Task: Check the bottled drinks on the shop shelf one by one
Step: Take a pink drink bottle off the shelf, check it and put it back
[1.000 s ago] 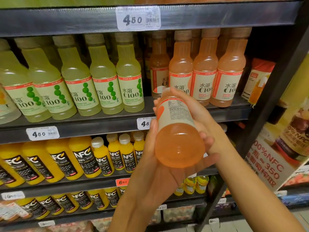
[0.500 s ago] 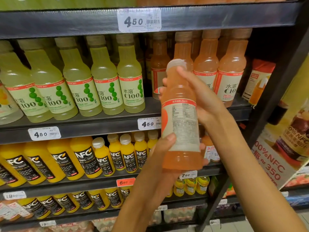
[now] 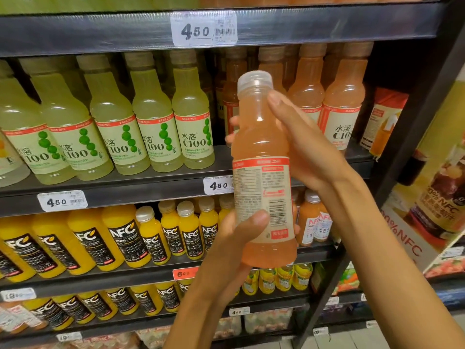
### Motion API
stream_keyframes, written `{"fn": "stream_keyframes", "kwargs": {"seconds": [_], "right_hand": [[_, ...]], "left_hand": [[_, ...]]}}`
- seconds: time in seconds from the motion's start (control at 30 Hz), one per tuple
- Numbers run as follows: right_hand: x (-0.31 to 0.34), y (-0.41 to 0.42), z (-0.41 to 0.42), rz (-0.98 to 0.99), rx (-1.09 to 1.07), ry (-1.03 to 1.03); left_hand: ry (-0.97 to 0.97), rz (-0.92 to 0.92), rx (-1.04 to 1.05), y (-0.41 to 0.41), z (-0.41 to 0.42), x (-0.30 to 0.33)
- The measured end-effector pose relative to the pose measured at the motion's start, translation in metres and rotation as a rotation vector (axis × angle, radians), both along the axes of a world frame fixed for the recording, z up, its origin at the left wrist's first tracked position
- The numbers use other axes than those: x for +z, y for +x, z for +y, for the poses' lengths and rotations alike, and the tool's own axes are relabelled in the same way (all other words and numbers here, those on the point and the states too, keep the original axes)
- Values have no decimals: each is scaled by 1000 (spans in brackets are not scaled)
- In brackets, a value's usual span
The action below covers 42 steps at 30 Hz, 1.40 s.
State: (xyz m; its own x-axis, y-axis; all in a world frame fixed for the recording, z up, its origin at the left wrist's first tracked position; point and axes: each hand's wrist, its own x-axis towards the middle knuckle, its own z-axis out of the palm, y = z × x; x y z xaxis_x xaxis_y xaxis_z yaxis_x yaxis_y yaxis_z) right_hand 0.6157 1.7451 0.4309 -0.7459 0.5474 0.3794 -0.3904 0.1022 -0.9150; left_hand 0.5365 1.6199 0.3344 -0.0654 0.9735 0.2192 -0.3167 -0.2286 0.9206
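Note:
I hold a pink-orange drink bottle (image 3: 261,152) upright in front of the shelf, its clear cap up and the back label with barcode facing me. My left hand (image 3: 239,238) grips its lower part, thumb across the label. Around the bottle's shoulder curls my right hand (image 3: 299,144), fingers behind and thumb in front. On the shelf (image 3: 151,192) behind stands a row of the same pink-orange bottles (image 3: 344,96), partly hidden by the held one.
Several green C100 bottles (image 3: 151,117) fill the shelf's left half. Yellow NFC juice bottles (image 3: 120,240) crowd the two shelves below. A black upright post (image 3: 407,137) and a slanted NFC poster (image 3: 427,222) close off the right side. Price tags (image 3: 203,28) hang on shelf edges.
The bottle went from tipped bottom-towards-me to upright, and it rose a little. Both hands kept hold, the right one sliding up to the shoulder.

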Motion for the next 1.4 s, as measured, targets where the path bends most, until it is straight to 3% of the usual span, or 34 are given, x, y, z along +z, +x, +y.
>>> {"fn": "stream_keyframes", "kwargs": {"seconds": [0.07, 0.13, 0.37, 0.47, 0.73, 0.9, 1.13, 1.27, 1.4], "right_hand": [[-6, 0, -3, -10, 84, -43], [-8, 0, -6, 18, 97, -44], [-5, 9, -19, 100, -134, 160], [-7, 9, -21, 102, -101, 176], [-10, 13, -16, 102, 85, 207], [-20, 20, -22, 150, -46, 349], [-20, 28, -22, 120, -24, 497], [-16, 26, -17, 137, 22, 371], [-7, 18, -15, 182, 182, 196]], "left_hand": [[-1, -54, -58, -1, 1, -2], [-3, 26, -39, -4, 1, -1], [69, 345, 331, -2, 8, 3], [95, 367, 448, 4, 13, -1], [89, 337, 269, -1, 10, -9], [92, 466, 400, -18, 16, -9], [125, 487, 412, -23, 19, -14], [127, 429, 386, -24, 11, -13], [85, 359, 234, -19, 3, -15]]}}
